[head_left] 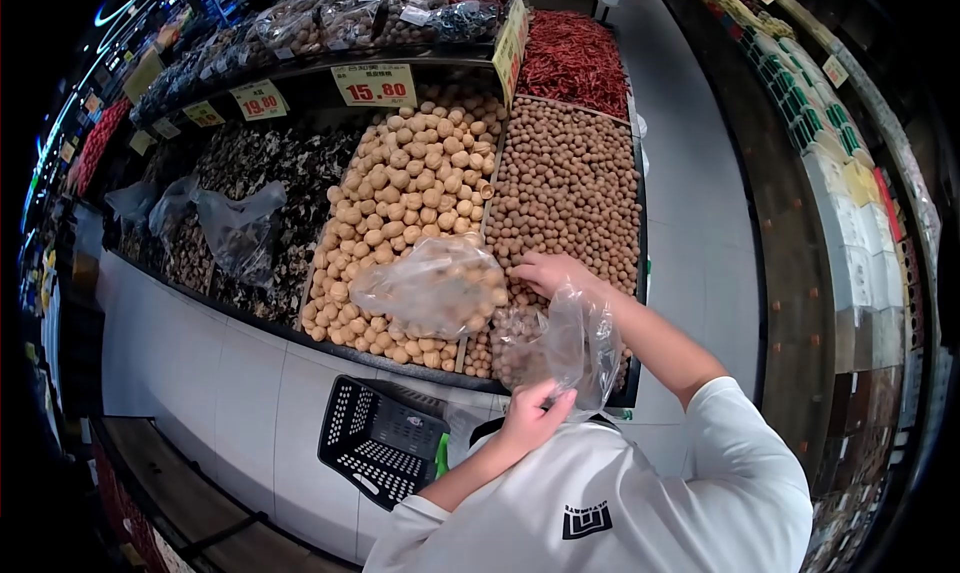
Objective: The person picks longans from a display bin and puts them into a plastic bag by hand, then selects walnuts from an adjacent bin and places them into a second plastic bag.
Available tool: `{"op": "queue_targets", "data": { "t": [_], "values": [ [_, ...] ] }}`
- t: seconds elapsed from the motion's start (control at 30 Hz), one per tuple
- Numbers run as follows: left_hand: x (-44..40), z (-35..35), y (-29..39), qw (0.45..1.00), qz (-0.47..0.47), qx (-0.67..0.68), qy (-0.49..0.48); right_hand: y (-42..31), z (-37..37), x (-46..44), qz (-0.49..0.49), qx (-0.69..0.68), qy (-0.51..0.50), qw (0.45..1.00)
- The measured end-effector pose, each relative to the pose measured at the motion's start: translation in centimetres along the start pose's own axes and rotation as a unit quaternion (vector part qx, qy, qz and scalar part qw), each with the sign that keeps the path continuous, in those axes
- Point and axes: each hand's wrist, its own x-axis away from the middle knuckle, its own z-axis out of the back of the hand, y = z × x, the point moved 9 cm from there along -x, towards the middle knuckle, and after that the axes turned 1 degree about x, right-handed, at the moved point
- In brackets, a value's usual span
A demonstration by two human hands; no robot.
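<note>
At the front edge of a bin [484, 382] of small round brown produce [570, 183], the left hand [537, 413] pinches a clear plastic bag [588, 338]; keeping its mouth wide and close to the picking fingers would probably limit spills. The right hand [552, 273] dips curled fingertips among the produce, which lies directly under and around them, just beyond the bag; whether they grasp any cannot be told.

15.80 on a price card [374, 85] above walnuts [432, 153], 19.80 on a smaller card [260, 100], "ULTIMATE" on a white shirt [655, 478]
</note>
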Motion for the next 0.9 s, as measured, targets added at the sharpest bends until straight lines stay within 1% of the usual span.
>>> {"op": "queue_targets", "data": {
  "t": [0.03, 0.1, 0.13, 0.23, 0.27, 0.3, 0.37, 0.5, 0.57, 0.6, 0.67, 0.7, 0.73, 0.77, 0.83, 0.9],
  "values": [
    [0.0, 0.1, 0.0, 1.0, -0.002, -0.008, 0.001, -0.2, -0.2, -0.3, 0.004, -0.001, -0.002, 1.0],
    [0.1, 0.4, 0.2, 1.0, -0.005, -0.018, 0.008, -0.2, -1.5, -0.9, -0.007, 0.056, -0.067, 0.996],
    [0.1, 0.5, 0.3, 1.0, -0.007, -0.011, 0.014, -0.3, -1.7, -0.9, -0.014, 0.067, -0.083, 0.994],
    [0.2, 0.5, 0.3, 1.0, -0.01, -0.008, 0.029, -0.5, -2.0, -1.2, 0.001, 0.071, -0.082, 0.994],
    [0.2, 0.5, 0.1, 0.999, -0.008, -0.011, 0.033, -0.9, -1.7, -1.2, 0.026, 0.092, -0.06, 0.994],
    [0.3, 0.5, -0.2, 0.999, -0.009, -0.013, 0.036, -1.2, -1.6, -1.3, 0.03, 0.092, -0.059, 0.994],
    [0.3, 0.4, -0.8, 0.999, 0.002, -0.014, 0.041, -0.6, -2.0, -1.5, -0.015, 0.066, -0.101, 0.993],
    [0.3, -0.1, -1.2, 0.999, 0.003, 0.0, 0.047, 0.4, -2.9, -1.6, -0.016, 0.085, -0.098, 0.991],
    [0.3, -0.3, -1.4, 0.998, 0.009, 0.002, 0.055, 1.1, -2.5, -1.4, -0.029, 0.049, -0.063, 0.996],
    [0.3, -0.5, -1.5, 0.998, 0.01, 0.002, 0.055, 1.0, -2.2, -0.9, -0.029, 0.047, -0.064, 0.996],
    [0.2, -0.6, -1.5, 0.998, 0.017, 0.009, 0.065, 1.4, 0.9, 0.7, -0.06, -0.006, 0.048, 0.997],
    [0.2, -0.7, -1.5, 0.998, 0.017, 0.009, 0.065, 1.7, 1.4, 1.7, -0.06, -0.006, 0.048, 0.997],
    [0.1, -0.8, -1.6, 0.998, 0.021, 0.01, 0.062, 2.6, 3.1, 3.3, -0.082, -0.051, 0.123, 0.988],
    [0.1, -0.9, -1.6, 0.998, 0.025, 0.011, 0.059, 3.6, 4.8, 5.2, -0.104, -0.096, 0.198, 0.97],
    [0.0, -1.1, -1.2, 0.998, 0.026, 0.01, 0.065, 5.9, 6.7, 9.2, -0.254, -0.205, 0.213, 0.921],
    [-0.1, -1.5, -1.0, 0.997, 0.029, 0.009, 0.068, 9.6, 6.8, 14.5, -0.286, -0.293, 0.306, 0.859]
  ]
}}
